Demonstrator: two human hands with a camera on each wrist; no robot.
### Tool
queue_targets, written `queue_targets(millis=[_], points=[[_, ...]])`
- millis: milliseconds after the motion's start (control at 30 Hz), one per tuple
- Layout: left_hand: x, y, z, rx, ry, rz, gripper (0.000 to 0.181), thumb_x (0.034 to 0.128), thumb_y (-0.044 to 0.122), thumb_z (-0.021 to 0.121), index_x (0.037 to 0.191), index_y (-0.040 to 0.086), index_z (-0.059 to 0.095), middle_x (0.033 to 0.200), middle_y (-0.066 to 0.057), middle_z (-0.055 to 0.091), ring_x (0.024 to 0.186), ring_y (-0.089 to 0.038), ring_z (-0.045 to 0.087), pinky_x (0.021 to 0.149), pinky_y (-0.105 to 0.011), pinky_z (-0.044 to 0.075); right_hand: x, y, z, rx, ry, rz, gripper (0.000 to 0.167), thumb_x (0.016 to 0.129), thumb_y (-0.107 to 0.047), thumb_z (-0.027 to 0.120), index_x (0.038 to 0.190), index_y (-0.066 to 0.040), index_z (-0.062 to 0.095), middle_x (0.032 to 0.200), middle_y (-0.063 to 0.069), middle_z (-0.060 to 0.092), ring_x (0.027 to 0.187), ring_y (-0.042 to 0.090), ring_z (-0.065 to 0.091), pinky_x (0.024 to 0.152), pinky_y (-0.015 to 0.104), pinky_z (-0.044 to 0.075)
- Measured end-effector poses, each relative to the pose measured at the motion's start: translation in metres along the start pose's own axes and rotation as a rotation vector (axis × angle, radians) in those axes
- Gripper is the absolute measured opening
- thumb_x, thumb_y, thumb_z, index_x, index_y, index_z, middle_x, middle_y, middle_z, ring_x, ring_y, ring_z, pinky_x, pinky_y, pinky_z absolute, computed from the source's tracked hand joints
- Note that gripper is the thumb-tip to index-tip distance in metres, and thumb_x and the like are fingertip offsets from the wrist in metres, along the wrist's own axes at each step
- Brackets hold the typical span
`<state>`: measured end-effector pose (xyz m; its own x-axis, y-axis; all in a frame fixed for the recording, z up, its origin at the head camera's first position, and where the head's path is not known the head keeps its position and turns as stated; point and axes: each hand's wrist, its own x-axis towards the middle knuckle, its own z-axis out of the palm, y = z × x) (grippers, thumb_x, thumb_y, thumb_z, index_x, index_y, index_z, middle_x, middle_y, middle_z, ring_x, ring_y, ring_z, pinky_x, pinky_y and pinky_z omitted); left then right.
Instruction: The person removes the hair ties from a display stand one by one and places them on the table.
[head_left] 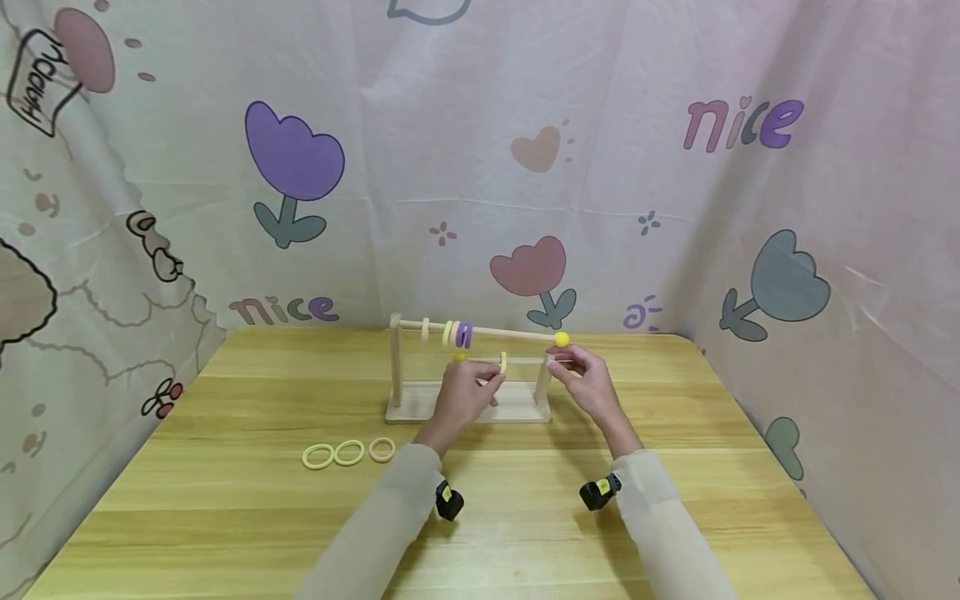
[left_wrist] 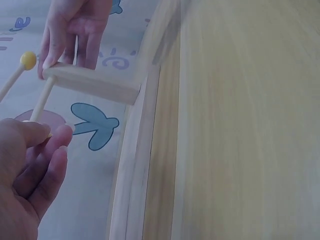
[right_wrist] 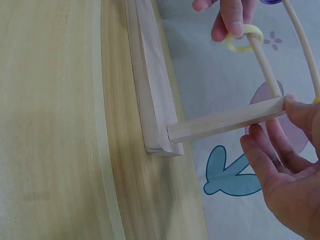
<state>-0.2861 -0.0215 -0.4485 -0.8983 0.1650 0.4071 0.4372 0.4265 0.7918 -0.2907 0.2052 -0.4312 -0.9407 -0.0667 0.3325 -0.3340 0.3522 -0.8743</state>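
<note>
A wooden stand (head_left: 468, 412) has two rods. Its upper rod (head_left: 517, 334) carries several pink, yellow and purple rings (head_left: 457, 334) and ends in a yellow ball (head_left: 562, 339). The left hand (head_left: 463, 398) pinches a yellow ring (right_wrist: 239, 48) that is around the lower rod (right_wrist: 265, 67), between the rod's yellow ball end and the short post. The right hand (head_left: 588, 385) grips the top of the short post (right_wrist: 227, 120), thumb on one side and fingers at the other. In the left wrist view the left fingers hide most of the ring.
Two yellow rings (head_left: 318, 457) and a pink ring (head_left: 382, 450) lie in a row on the wooden table (head_left: 247, 500), left of the left forearm. A printed curtain (head_left: 420, 108) hangs behind the table and along its sides.
</note>
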Motion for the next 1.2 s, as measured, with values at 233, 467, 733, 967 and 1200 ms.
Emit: queue_targets(millis=[233, 467, 733, 967, 1200], points=[[-0.003, -0.002, -0.01, 0.009, -0.007, -0.015, 0.017, 0.0952, 0.009, 0.074, 0.109, 0.002, 0.08, 0.103, -0.014, 0.08, 0.051, -0.006, 0.067, 0.05, -0.019, 0.054, 0.0, 0.0, -0.001, -0.009, -0.003, 0.013, 0.024, 0.099, -0.007, 0.068, 0.12, 0.005, 0.07, 0.125, 0.024, 0.07, 0.109, 0.021, 0.066, 0.095, 0.015, 0.051], [-0.005, -0.006, -0.019, 0.036, 0.016, 0.046, 0.014, 0.0943, 0.007, 0.074, 0.105, 0.001, 0.081, 0.098, -0.016, 0.08, 0.051, -0.006, 0.066, 0.051, -0.018, 0.055, -0.001, -0.001, -0.001, 0.0, -0.005, 0.007, 0.024, 0.098, -0.006, 0.068, 0.119, 0.005, 0.07, 0.125, 0.024, 0.07, 0.107, 0.017, 0.065, 0.094, 0.013, 0.05], [-0.007, -0.008, -0.028, 0.075, 0.029, 0.049, 0.013, 0.0928, 0.006, 0.075, 0.102, 0.0, 0.081, 0.092, -0.015, 0.081, 0.051, -0.008, 0.067, 0.051, -0.017, 0.054, 0.0, 0.0, 0.0, 0.001, -0.006, 0.01, 0.025, 0.098, -0.006, 0.068, 0.121, 0.005, 0.07, 0.125, 0.024, 0.07, 0.109, 0.02, 0.065, 0.096, 0.014, 0.05], [-0.01, -0.01, -0.037, 0.094, 0.042, 0.046, 0.011, 0.0914, 0.004, 0.076, 0.099, -0.004, 0.08, 0.088, -0.016, 0.08, 0.052, -0.012, 0.069, 0.051, -0.017, 0.054, -0.001, 0.0, -0.001, -0.007, -0.005, 0.003, 0.025, 0.099, -0.007, 0.068, 0.121, 0.005, 0.07, 0.125, 0.024, 0.07, 0.11, 0.024, 0.065, 0.096, 0.016, 0.051], [-0.012, -0.014, -0.042, 0.112, 0.047, 0.032, 0.01, 0.0924, 0.006, 0.075, 0.095, -0.002, 0.081, 0.089, -0.015, 0.081, 0.056, -0.014, 0.071, 0.053, -0.016, 0.055, -0.001, 0.001, 0.0, -0.009, -0.005, 0.007, 0.025, 0.099, -0.007, 0.068, 0.121, 0.004, 0.07, 0.125, 0.023, 0.07, 0.112, 0.028, 0.065, 0.095, 0.015, 0.05]])
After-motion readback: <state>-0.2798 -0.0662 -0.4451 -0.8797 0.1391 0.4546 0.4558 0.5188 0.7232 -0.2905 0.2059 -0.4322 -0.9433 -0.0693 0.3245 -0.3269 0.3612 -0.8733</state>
